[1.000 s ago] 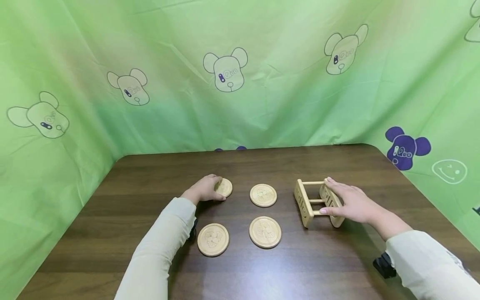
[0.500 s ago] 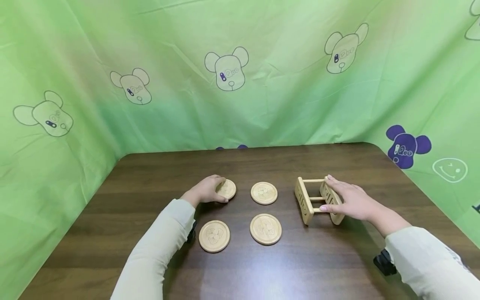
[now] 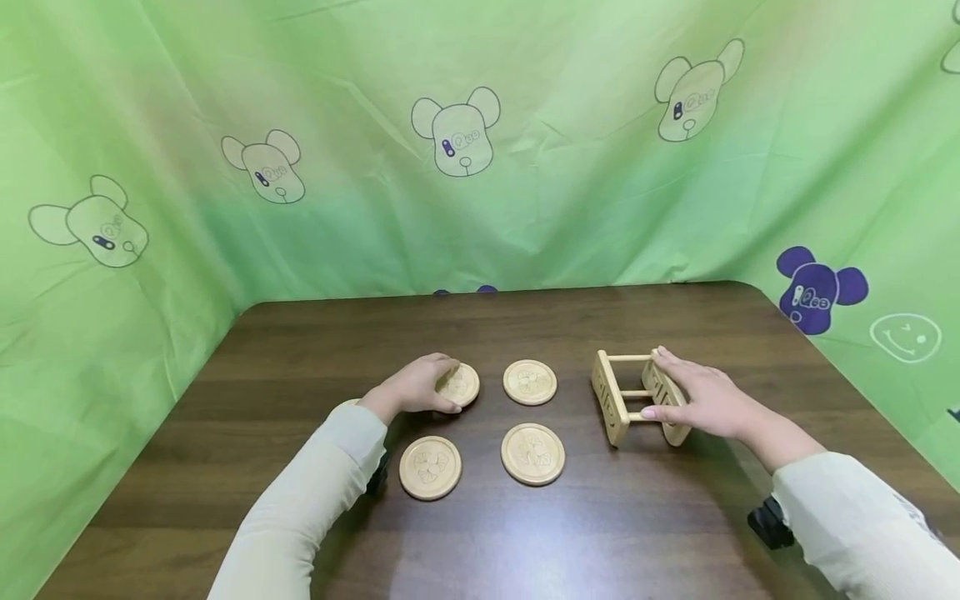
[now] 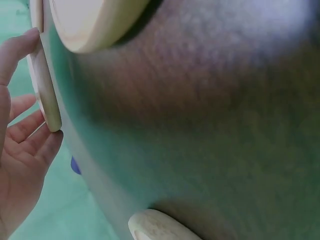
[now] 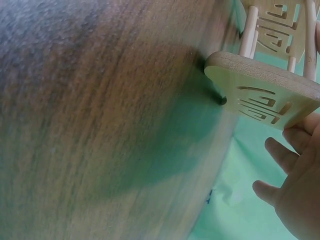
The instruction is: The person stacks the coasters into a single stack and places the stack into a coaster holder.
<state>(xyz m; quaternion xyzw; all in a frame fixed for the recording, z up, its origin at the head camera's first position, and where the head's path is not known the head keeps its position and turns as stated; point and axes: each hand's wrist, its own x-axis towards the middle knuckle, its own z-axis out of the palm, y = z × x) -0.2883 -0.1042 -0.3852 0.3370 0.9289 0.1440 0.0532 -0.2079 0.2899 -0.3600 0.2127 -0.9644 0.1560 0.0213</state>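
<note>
My left hand [image 3: 418, 385] grips a round pale wooden coaster [image 3: 462, 387] by its rim, its fingers covering the left part. In the left wrist view the thumb lies at one edge of this coaster [image 4: 45, 92] and the fingers at the opposite edge. Carved lines mark the coaster faces. My right hand [image 3: 705, 402] holds the right side panel of a small wooden coaster rack [image 3: 611, 400], thumb at the near end and fingertips at the far end. Cut-out slots in that panel [image 5: 265, 95] show in the right wrist view. Dowels join the rack's two panels.
Three more coasters lie flat on the dark wooden table [image 3: 300, 350]: a far one [image 3: 530, 382], a near right one [image 3: 533, 454] and a near left one [image 3: 431, 468]. Another coaster [image 4: 160, 227] shows low in the left wrist view. A green printed curtain [image 3: 360, 208] encloses the table.
My left hand has shifted slightly right with its coaster, closing the gap to the far coaster. The right hand and rack keep their places, while the head view has shifted slightly.
</note>
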